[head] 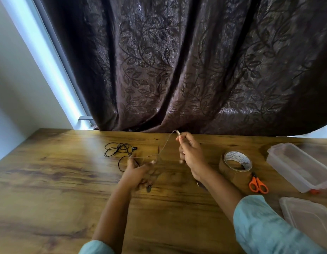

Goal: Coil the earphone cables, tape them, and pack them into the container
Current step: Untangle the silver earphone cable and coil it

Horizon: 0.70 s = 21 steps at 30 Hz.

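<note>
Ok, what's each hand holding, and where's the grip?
One pale earphone cable. Right hand pinches it just behind the metal plug; left hand grips it farther along, exact spot blurred.

The right hand [191, 153] pinches the plug end of a pale cable [165, 143] that runs down to the left hand [139, 171], which holds it. Black earphones [118, 150] lie just beyond the left hand. Tape [228, 170], scissors [258, 185] and a container [287, 171] sit to the right of the right hand.

View: head-worn, wide-angle (straight edges lean at the sides).
Facing: forward and down, across table [49, 180] to curtain [177, 70].
Range: near; left hand [139, 173] and right hand [191, 153] sit mid-frame, above the table.
</note>
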{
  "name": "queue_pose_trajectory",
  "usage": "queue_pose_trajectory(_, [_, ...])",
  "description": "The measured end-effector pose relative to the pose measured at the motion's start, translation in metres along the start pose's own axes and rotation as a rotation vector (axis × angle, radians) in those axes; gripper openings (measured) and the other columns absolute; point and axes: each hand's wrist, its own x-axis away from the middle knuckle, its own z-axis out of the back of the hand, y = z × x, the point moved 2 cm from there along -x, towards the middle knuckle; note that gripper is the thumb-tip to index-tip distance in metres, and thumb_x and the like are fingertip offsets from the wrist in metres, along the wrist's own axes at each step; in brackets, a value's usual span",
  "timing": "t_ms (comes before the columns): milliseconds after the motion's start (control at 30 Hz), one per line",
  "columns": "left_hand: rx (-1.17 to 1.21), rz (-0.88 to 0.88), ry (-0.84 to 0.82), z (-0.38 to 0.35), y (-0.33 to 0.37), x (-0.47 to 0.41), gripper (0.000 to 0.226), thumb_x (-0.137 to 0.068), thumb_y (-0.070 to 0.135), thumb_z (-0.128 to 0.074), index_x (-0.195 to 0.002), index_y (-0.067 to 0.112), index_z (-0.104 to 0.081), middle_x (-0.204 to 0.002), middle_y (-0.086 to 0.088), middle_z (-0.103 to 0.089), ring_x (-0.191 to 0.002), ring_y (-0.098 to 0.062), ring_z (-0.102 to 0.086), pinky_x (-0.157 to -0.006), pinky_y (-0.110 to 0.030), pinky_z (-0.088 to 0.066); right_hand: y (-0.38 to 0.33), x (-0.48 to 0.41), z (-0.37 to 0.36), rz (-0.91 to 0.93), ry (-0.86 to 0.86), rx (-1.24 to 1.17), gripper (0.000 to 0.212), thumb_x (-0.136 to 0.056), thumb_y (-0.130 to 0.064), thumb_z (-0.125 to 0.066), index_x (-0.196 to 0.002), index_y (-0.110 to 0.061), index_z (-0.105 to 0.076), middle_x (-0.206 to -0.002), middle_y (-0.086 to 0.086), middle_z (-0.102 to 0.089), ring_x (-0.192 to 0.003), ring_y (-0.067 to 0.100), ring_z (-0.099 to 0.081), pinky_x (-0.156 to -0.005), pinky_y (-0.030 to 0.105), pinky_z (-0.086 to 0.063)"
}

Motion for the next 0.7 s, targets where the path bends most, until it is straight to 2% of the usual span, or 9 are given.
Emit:
queue_pose_trajectory(100, [-0.034, 0.038, 0.235, 0.027, -0.004, -0.002, 0.098, -0.079, 0.029, -0.072, -0.148, 0.034, -0.002, -0.121, -0.021, -0.052, -0.062, -0.021, -0.056, -0.043, -0.025, -0.045, -0.005, -0.002, 0.011, 0.018, -0.027, 0.033, 0.022, -0.102, -0.028, -0.038, -0.090, -0.019, -0.053, -0.057, -0.007, -0.033, -0.043, 0.004, -0.027, -0.041, 0.020, -0.026])
queue_pose_trajectory(167, [0.058, 0.043, 0.279, 0.038, -0.005, -0.002, 0.097, -0.085, 0.023, -0.068, -0.149, 0.032, 0.004, -0.111, -0.018, -0.054, -0.067, -0.022, -0.056, -0.047, -0.027, -0.046, -0.008, -0.002, 0.014, 0.002, -0.060, 0.024, 0.023, -0.102, -0.030, -0.038, -0.087, -0.022, -0.054, -0.056, -0.008, -0.032, -0.043, 0.005, -0.024, -0.039, 0.019, -0.021])
queue_pose_trajectory(200, [0.135, 0.053, 0.276, 0.042, -0.005, -0.002, 0.091, -0.087, 0.023, -0.066, -0.149, 0.029, 0.000, -0.099, -0.013, -0.055, -0.069, -0.022, -0.055, -0.052, -0.029, -0.047, -0.009, -0.002, 0.013, 0.008, -0.059, 0.054, 0.023, -0.102, -0.031, -0.038, -0.087, -0.022, -0.054, -0.056, -0.008, -0.032, -0.043, 0.004, -0.024, -0.038, 0.019, -0.020])
queue_pose_trajectory(267, [0.302, 0.064, 0.315, 0.049, -0.003, -0.003, 0.065, -0.089, 0.027, -0.062, -0.142, 0.015, -0.027, -0.090, -0.006, -0.052, -0.071, -0.020, -0.054, -0.059, -0.031, -0.047, -0.012, -0.004, 0.013, 0.120, 0.000, 0.310, 0.022, -0.101, -0.031, -0.040, -0.090, -0.021, -0.056, -0.054, -0.010, -0.035, -0.040, 0.003, -0.029, -0.041, 0.017, -0.023])
queue_pose_trajectory(333, [0.463, 0.084, 0.302, 0.048, -0.001, 0.002, 0.035, -0.092, 0.041, -0.053, -0.114, 0.014, -0.051, -0.098, -0.004, -0.052, -0.077, -0.020, -0.053, -0.063, -0.033, -0.046, -0.014, -0.004, 0.012, 0.282, 0.039, 0.632, 0.018, -0.100, -0.028, -0.043, -0.094, -0.018, -0.057, -0.054, -0.010, -0.038, -0.043, 0.004, -0.038, -0.044, 0.016, -0.024])
queue_pose_trajectory(400, [0.568, 0.125, 0.216, 0.045, -0.001, 0.006, 0.038, -0.092, 0.053, -0.045, -0.097, 0.018, -0.058, -0.112, -0.003, -0.052, -0.090, -0.025, -0.055, -0.071, -0.038, -0.047, -0.015, 0.000, 0.009, 0.339, 0.039, 0.829, 0.017, -0.100, -0.029, -0.042, -0.099, -0.018, -0.055, -0.056, -0.010, -0.041, -0.047, 0.004, -0.039, -0.044, 0.018, -0.023])
queue_pose_trajectory(467, [0.574, 0.155, 0.111, 0.043, 0.000, 0.010, 0.036, -0.093, 0.048, -0.045, -0.096, 0.016, -0.061, -0.109, -0.005, -0.055, -0.091, -0.030, -0.057, -0.076, -0.043, -0.048, -0.012, 0.003, 0.010, 0.372, 0.043, 0.973, 0.021, -0.101, -0.033, -0.038, -0.103, -0.019, -0.053, -0.058, -0.009, -0.044, -0.048, 0.005, -0.040, -0.044, 0.022, -0.024])
queue_pose_trajectory(533, [0.344, 0.150, 0.052, 0.046, 0.002, 0.014, 0.026, -0.095, 0.030, -0.048, -0.104, 0.012, -0.064, -0.102, -0.010, -0.061, -0.087, -0.030, -0.060, -0.078, -0.042, -0.050, -0.010, 0.003, 0.014, 0.368, 0.057, 0.994, 0.020, -0.102, -0.034, -0.036, -0.102, -0.021, -0.051, -0.058, -0.009, -0.045, -0.048, 0.006, -0.041, -0.042, 0.021, -0.026])
queue_pose_trajectory(700, [-0.518, 0.159, -0.192, 0.045, 0.017, 0.028, 0.011, -0.093, 0.019, -0.055, -0.099, 0.024, -0.063, -0.108, -0.004, -0.062, -0.102, -0.023, -0.058, -0.081, -0.035, -0.047, -0.014, -0.002, 0.018, 0.217, 0.078, 0.584, 0.016, -0.100, -0.030, -0.042, -0.094, -0.021, -0.053, -0.058, -0.007, -0.042, -0.048, 0.006, -0.037, -0.044, 0.017, -0.029])
